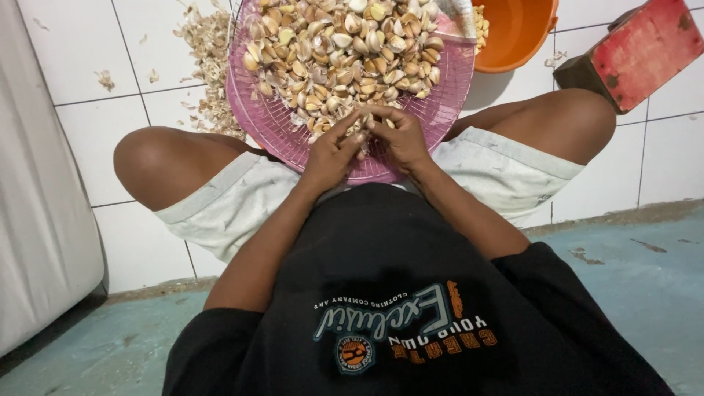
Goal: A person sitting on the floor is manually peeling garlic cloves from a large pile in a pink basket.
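A pink mesh basket rests on my lap, heaped with unpeeled garlic cloves. My left hand and my right hand meet at the basket's near rim. Their fingertips pinch one garlic clove between them, just above the mesh. My bare knees stick out on either side of the basket.
An orange plastic bowl holding a few peeled cloves stands at the far right of the basket. A red wooden block lies at top right. Garlic skins litter the white tiled floor on the left. A white appliance side borders the left.
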